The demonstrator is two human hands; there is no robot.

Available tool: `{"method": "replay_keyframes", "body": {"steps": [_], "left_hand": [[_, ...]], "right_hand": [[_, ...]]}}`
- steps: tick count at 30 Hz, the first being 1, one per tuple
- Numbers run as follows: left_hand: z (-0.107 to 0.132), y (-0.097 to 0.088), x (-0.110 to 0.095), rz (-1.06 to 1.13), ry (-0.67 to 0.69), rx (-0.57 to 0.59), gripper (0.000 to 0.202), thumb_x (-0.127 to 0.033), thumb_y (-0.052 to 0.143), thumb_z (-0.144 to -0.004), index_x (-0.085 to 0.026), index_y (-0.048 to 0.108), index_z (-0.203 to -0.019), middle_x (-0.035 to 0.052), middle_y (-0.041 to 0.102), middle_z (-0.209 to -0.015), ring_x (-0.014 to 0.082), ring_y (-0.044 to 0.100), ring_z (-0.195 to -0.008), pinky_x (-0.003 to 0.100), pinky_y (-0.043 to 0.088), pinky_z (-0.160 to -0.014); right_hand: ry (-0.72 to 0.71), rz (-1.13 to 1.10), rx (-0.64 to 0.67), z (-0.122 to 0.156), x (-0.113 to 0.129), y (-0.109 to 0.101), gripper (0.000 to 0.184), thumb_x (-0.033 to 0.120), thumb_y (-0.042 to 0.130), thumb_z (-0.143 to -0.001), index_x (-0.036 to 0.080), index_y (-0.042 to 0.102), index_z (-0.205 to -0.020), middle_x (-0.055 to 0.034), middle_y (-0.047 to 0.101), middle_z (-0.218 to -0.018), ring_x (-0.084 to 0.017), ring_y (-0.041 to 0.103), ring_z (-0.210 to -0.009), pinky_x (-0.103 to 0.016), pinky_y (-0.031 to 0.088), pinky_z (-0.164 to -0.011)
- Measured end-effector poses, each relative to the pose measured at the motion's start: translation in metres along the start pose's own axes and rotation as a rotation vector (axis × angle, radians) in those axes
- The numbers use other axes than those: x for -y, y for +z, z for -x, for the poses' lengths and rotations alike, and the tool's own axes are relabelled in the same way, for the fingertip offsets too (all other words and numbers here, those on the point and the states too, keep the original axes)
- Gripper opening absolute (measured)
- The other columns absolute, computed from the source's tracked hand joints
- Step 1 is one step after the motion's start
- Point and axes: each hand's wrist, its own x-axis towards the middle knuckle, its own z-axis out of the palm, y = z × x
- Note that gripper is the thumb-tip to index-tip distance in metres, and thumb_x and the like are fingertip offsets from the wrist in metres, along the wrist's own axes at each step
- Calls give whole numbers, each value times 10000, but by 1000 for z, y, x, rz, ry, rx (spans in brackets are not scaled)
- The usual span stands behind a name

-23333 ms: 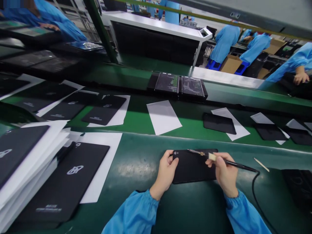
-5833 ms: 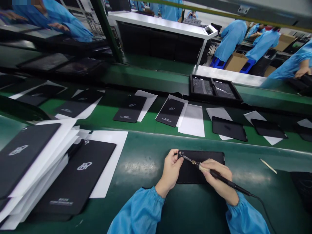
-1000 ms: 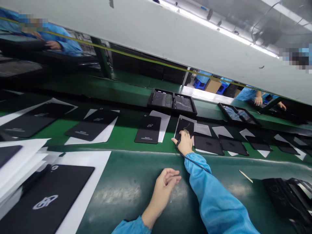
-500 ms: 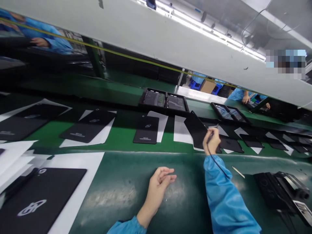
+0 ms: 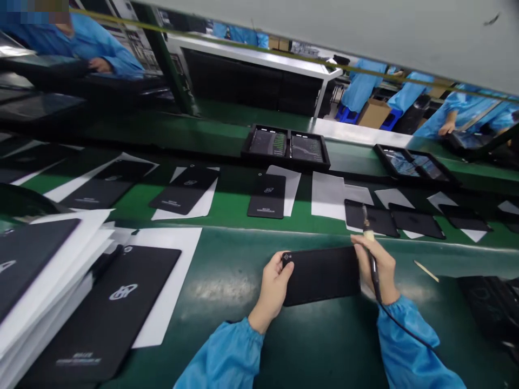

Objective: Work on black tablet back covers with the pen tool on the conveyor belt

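Note:
A black tablet panel (image 5: 322, 278) is held just over the green bench between both hands. My left hand (image 5: 272, 289) grips its left end, with the thumb on top near a small camera mark in the corner. My right hand (image 5: 379, 270) is closed around a soldering iron (image 5: 368, 231), its metal tip pointing up and away and its cord running back along the blue sleeve. The fingers of that same hand are at the panel's right end; how firmly they grip it is partly hidden.
Black tablet covers (image 5: 266, 194) on white sheets (image 5: 327, 194) line the green belt (image 5: 231, 208). Framed trays with screens (image 5: 286, 148) stand behind. At left are a large black cover (image 5: 121, 319) and stacked papers (image 5: 60, 286). A thin stick (image 5: 426, 271) lies at right. Co-workers in blue sit beyond.
My right hand has brought the black panel from the belt towards me while keeping the soldering iron. My left hand, empty before, has closed on the panel's left end. The view has shifted.

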Motion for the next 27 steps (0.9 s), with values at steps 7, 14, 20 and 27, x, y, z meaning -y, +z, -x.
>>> {"method": "replay_keyframes", "body": {"steps": [7,14,20,27], "left_hand": [[2,3,-1,99,-87,14,256,-248,734,-763,-204,593,-973,14,737,-861,189,704,-833,292,520,-802],[3,5,-3,93,-101,24,257,-245,716,-785,-190,594,-1005,36,752,-874,196,717,-859,289,514,-812],[5,6,-4,92,-97,18,263,-247,723,-791,-205,547,-982,14,742,-810,171,708,-746,255,507,-707],[4,6,-4,73,-87,17,238,-239,707,-801,-203,539,-967,8,730,-784,153,692,-719,229,488,-657]], "right_hand": [[206,-387,67,7,29,-10,320,259,563,-986,226,573,-1304,-30,763,-840,-167,693,-599,-323,586,-608],[258,-591,129,29,51,8,208,211,577,-984,213,711,-1143,-33,753,-784,-140,678,-561,-258,553,-512],[84,-420,284,33,56,14,197,122,702,-875,234,751,-1030,-40,762,-880,-179,728,-757,-292,588,-695],[38,-470,364,33,59,18,242,73,686,-870,229,741,-1046,-53,751,-929,-188,724,-828,-294,577,-730]]}}
